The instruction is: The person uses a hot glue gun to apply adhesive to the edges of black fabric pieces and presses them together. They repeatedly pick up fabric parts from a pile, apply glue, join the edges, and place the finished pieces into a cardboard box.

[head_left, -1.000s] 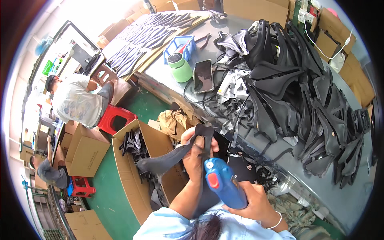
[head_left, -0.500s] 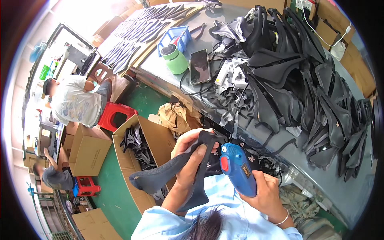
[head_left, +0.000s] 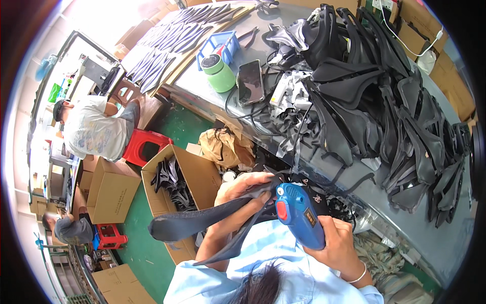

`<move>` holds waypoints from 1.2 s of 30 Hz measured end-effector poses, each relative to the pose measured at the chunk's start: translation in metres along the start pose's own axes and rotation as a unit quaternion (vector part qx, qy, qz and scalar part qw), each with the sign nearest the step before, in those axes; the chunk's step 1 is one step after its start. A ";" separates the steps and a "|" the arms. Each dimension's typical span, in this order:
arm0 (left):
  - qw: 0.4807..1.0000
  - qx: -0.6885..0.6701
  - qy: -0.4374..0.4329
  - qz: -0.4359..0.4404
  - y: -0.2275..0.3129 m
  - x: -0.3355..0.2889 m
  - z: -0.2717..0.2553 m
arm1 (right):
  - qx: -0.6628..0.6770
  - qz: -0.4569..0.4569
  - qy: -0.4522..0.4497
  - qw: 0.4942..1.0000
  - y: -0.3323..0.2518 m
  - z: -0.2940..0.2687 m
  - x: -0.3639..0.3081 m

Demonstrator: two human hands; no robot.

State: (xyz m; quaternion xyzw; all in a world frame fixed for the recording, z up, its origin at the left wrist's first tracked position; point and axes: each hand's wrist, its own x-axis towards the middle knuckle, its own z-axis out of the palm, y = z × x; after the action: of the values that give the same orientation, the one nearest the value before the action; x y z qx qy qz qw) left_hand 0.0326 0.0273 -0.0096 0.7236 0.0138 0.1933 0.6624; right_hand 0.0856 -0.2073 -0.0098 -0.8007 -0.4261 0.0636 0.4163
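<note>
My left hand [head_left: 244, 188] grips a long, black, forked padded piece [head_left: 195, 223], shaped like a bicycle saddle cover. One rounded arm of it points left, and a thinner arm hangs below. My right hand [head_left: 338, 249] is wrapped round the handle of a blue handheld power tool [head_left: 302, 215] with a red button and a small display. The tool's front end meets the far end of the black piece, beside my left fingertips. Its working tip is hidden, so I cannot tell whether it touches the piece.
A metal table [head_left: 405, 223] carries a heap of black saddle-shaped pieces [head_left: 354, 86], grey scraps [head_left: 291, 96], a phone [head_left: 251, 83], a green flask [head_left: 218, 76] and a blue basket [head_left: 228, 45]. An open carton [head_left: 197, 177] stands at left. Two people sit beyond red stools [head_left: 147, 147].
The black piece has tilted flatter, its rounded arm swinging left, as my left hand turned. The blue tool has shifted slightly left. At far left, a seated person's arm has lowered.
</note>
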 end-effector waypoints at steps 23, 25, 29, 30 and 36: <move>0.937 0.098 -0.269 -0.200 0.032 0.030 -0.034 | -0.036 -0.017 -0.085 0.996 0.011 0.004 -0.011; 0.957 0.018 -0.223 -0.188 0.019 0.019 -0.030 | -0.024 -0.019 -0.082 0.996 0.010 0.004 -0.010; 0.924 0.084 -0.287 -0.238 0.025 0.032 -0.020 | -0.004 -0.034 -0.074 0.997 0.007 0.004 -0.006; 0.936 0.062 -0.275 -0.211 0.016 0.028 -0.021 | 0.000 -0.040 -0.073 0.997 0.006 0.005 -0.005; 0.931 0.141 -0.279 -0.189 0.004 0.027 -0.021 | 0.035 -0.017 -0.052 0.998 0.002 0.022 -0.005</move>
State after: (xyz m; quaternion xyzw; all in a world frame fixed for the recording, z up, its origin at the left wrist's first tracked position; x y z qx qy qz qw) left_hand 0.0505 0.0547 0.0021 0.8184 -0.0080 -0.1494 0.5549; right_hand 0.0734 -0.1983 -0.0263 -0.7738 -0.4584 0.1127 0.4224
